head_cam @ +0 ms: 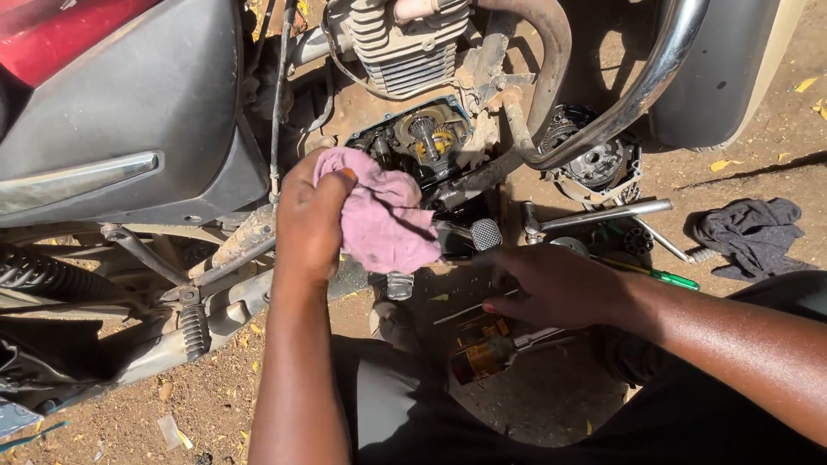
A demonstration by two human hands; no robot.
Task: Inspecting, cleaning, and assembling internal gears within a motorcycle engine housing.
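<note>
Dusty brown ground (551, 405) — motorcycle (129, 112), scattered tools (594, 215)

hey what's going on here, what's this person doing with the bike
A person crouches beside a motorcycle whose engine side cover is off, with gears showing in the open engine case. The left hand presses a pink rag against the opening. The right hand reaches down toward tools on the dirt. A removed clutch assembly, a ratchet wrench and a green-handled screwdriver lie nearby.
</note>
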